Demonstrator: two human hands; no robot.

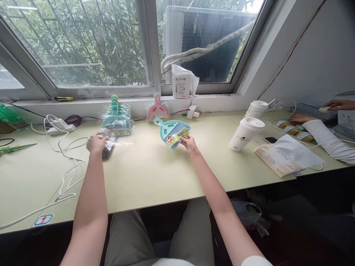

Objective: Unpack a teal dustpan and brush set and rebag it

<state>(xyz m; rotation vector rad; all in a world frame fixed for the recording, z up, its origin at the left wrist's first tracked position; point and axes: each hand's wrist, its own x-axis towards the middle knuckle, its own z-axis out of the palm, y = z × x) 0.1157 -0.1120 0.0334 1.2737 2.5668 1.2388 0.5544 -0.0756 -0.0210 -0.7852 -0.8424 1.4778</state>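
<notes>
My right hand (189, 143) grips the lower right edge of a teal dustpan and brush set (169, 129) with a yellow label, tilted above the table. My left hand (97, 143) is closed on a clear plastic wrapper (119, 142), which trails to the right over a phone (108, 150). Just behind my left hand, several wrapped teal dustpan sets (115, 122) stand in a row. A pink dustpan set (158, 111) leans by the wall under the window.
Two white cups (245, 135) stand on the right, near a tissue pack (274, 159). Another person's hands and sleeve (327, 136) are at the far right. White cables (62, 147) and a power strip (59, 129) lie on the left. A white package (181, 85) sits on the sill.
</notes>
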